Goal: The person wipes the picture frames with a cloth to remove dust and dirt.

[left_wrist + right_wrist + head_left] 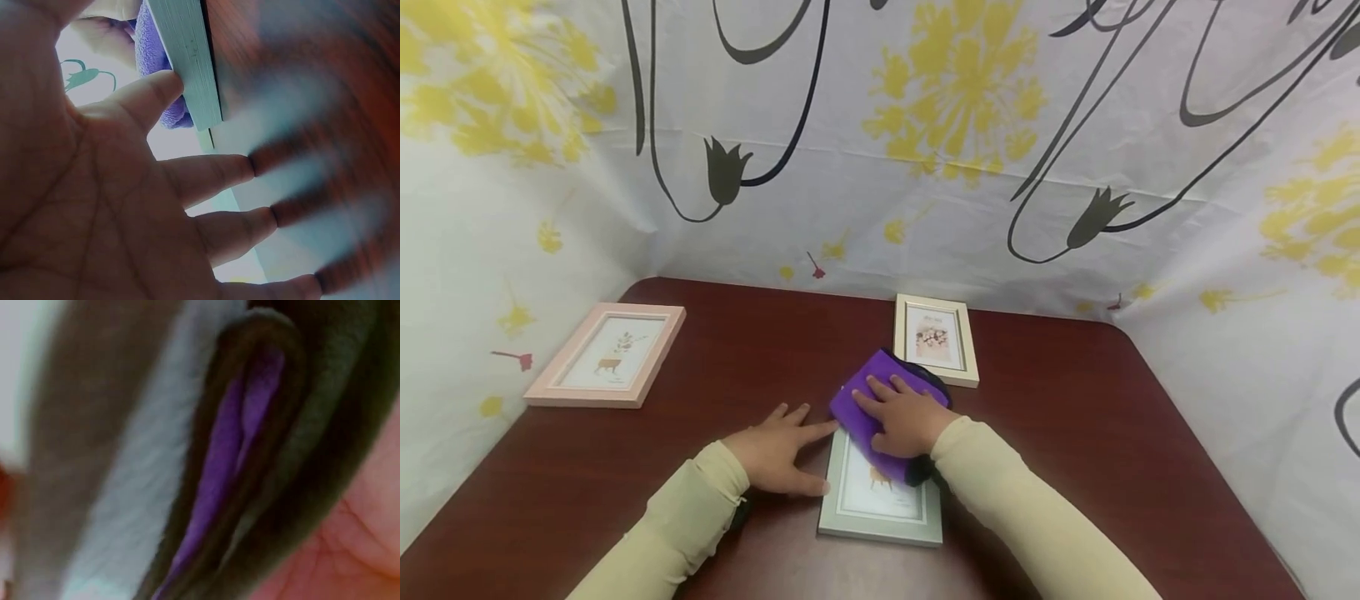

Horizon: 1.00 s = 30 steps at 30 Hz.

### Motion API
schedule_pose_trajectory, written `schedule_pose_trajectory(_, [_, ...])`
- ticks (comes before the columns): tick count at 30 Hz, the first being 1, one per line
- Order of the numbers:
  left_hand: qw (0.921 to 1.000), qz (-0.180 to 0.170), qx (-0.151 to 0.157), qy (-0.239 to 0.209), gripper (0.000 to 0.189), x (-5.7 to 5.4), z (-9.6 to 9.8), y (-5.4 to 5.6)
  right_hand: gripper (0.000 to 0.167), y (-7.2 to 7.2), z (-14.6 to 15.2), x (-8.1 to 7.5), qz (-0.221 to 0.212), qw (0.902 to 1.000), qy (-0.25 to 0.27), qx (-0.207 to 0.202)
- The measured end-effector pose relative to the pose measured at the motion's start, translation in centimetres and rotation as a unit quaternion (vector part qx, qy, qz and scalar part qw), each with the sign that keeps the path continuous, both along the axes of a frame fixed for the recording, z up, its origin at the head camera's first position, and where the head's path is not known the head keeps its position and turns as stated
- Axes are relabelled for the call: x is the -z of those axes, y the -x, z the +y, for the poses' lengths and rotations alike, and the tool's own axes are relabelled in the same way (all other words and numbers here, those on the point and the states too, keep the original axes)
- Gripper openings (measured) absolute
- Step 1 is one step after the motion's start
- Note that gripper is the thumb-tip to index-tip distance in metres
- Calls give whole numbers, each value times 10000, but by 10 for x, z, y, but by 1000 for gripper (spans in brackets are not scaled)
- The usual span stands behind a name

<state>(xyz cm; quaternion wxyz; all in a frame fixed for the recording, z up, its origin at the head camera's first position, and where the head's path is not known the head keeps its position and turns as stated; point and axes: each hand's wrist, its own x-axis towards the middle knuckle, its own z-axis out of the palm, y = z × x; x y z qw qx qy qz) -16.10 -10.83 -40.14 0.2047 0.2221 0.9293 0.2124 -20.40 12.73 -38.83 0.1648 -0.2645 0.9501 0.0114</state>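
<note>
A pale green picture frame (880, 531) lies on the table near its front, its print partly covered by a folded purple cloth (859, 415) with dark edging. Spread flat on top of the cloth, my right hand (912, 421) presses it against the frame. My left hand (777, 452) stands at the frame's left side, fingers straight and spread. In the left wrist view, a digit of the left hand (106, 181) touches the side of the frame (187, 62), and other fingertips rest on the tabletop. Close up in the right wrist view are the cloth's folds (212, 462) beside the palm (350, 550).
A pink picture frame (542, 392) lies at the table's left edge. Toward the back, a cream picture frame (972, 367) lies just beyond the cloth. The dark red-brown table (1075, 400) is enclosed by white curtains (850, 125) with yellow and grey flower prints.
</note>
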Motion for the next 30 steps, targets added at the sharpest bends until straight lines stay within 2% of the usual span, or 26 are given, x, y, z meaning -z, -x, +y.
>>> schedule_pose_trajectory(6, [10000,17,-22,-19,88,-1,-1,-2,65,-1,29,3,-46,9995,317,64])
schedule_pose_trajectory(10, [10000,28,-56,-19,87,-1,-1,-4,63,-4,51,7,-197,9959,844,242])
schedule_pose_trajectory(14, [10000,32,-21,-57,87,1,1,-4,58,-7,68,10,-175,9888,1454,277])
schedule_pose_trajectory(17, [10000,13,4,-78,87,1,2,-3,51,-8,78,10,26,9850,1721,140])
schedule_pose_trajectory(21, [10000,0,30,-49,86,1,3,-1,43,-6,86,10,513,9803,1895,-199])
schedule_pose_trajectory(26, [10000,2,18,18,85,0,3,1,40,1,96,13,987,9689,2196,-576])
schedule_pose_trajectory(28, [10000,-3,-8,38,85,-1,3,1,39,4,102,12,1098,9642,2354,-543])
schedule_pose_trajectory(30, [10000,6,-33,47,86,-2,2,0,39,6,112,9,1273,9591,2509,-305])
